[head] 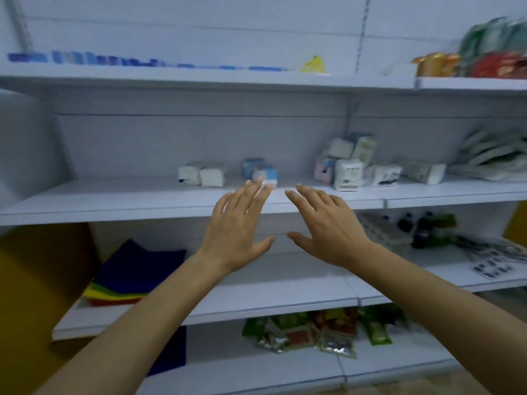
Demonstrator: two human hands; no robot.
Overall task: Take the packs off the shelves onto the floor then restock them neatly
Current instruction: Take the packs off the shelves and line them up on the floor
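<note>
Reaching with left hand and right hand, both spread wide and empty, toward the blue-and-white cartons; risks toppling them against the white boxes alongside if brushed flat-fingered.

On the middle shelf, wide bare stretch at left, open to front edge; two white boxes and blue box stand mid-shelf, blue box just beyond fingers of left hand; clear gap betw. blue box and box pile, ahead of right hand; shelf above caps headroom.
</note>
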